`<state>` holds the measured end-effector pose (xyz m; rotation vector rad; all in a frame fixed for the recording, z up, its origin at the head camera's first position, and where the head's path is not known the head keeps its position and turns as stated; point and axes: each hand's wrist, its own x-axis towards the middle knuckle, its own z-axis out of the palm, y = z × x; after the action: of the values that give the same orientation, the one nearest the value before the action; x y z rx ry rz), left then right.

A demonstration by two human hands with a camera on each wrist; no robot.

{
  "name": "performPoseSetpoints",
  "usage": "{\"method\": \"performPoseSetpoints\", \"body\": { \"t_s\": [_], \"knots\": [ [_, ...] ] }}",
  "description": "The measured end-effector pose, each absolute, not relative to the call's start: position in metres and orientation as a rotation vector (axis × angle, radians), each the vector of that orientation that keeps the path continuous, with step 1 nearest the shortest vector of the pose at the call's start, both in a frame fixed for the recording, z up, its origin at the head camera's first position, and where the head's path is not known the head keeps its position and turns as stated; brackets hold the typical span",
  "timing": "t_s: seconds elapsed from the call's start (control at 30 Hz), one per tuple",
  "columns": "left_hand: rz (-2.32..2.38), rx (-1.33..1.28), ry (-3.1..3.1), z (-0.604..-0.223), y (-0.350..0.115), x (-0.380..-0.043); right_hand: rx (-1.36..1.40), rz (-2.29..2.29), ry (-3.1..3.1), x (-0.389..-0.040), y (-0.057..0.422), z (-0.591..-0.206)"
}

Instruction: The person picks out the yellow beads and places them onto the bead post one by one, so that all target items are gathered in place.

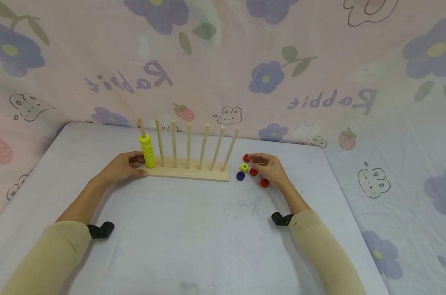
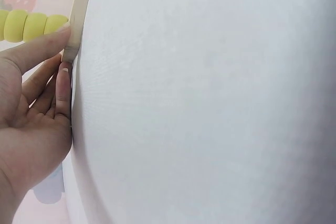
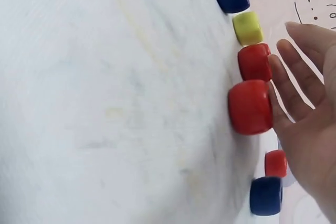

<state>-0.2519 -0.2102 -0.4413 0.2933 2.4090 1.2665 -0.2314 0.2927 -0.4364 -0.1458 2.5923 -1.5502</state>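
Observation:
A wooden peg rack (image 1: 187,174) with several upright rods stands on the table. Its leftmost rod carries a stack of yellow beads (image 1: 147,151). My left hand (image 1: 125,167) grips the rack's left end; in the left wrist view the thumb lies against the base (image 2: 77,24) beside the yellow beads. Over loose beads right of the rack hovers my right hand (image 1: 269,167), fingers extended and holding nothing. Near its fingertips are a red bead (image 1: 246,158), a yellow bead (image 1: 244,167) and another red bead (image 1: 253,172). A dark blue bead (image 1: 240,176) lies beside the yellow one.
One more red bead (image 1: 265,183) lies nearer me, below the right hand. The right wrist view also shows a second blue bead (image 3: 266,196), hidden from the head view. Behind the white table (image 1: 186,237) hangs a rabbit-and-flower patterned cloth (image 1: 208,61).

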Motion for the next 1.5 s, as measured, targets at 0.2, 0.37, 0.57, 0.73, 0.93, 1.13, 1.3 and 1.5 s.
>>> {"method": "performPoseSetpoints", "body": {
  "t_s": [0.2, 0.37, 0.57, 0.73, 0.93, 1.13, 1.3, 1.5],
  "knots": [
    [1.273, 0.285, 2.401, -0.438, -0.209, -0.250, -0.097, -1.391, 2.615, -0.235, 0.295, -0.444],
    [1.264, 0.287, 2.411, -0.438, -0.209, -0.250, -0.172, -1.295, 2.657, -0.238, 0.292, -0.446],
    [1.269, 0.303, 2.413, -0.438, -0.209, -0.251, -0.172, -1.232, 2.702, -0.240, 0.286, -0.449],
    [1.275, 0.299, 2.411, -0.439, -0.209, -0.251, -0.150, -1.218, 2.725, -0.240, 0.283, -0.450],
    [1.265, 0.291, 2.413, -0.439, -0.210, -0.251, -0.121, -1.179, 2.752, -0.240, 0.284, -0.454],
    [1.275, 0.281, 2.406, -0.440, -0.210, -0.251, -0.108, -1.182, 2.765, -0.238, 0.285, -0.454],
    [1.279, 0.294, 2.403, -0.442, -0.210, -0.251, -0.095, -1.222, 2.786, -0.236, 0.286, -0.452],
    [1.282, 0.293, 2.392, -0.442, -0.211, -0.253, -0.126, -1.292, 2.812, -0.234, 0.288, -0.446]
  ]
}}
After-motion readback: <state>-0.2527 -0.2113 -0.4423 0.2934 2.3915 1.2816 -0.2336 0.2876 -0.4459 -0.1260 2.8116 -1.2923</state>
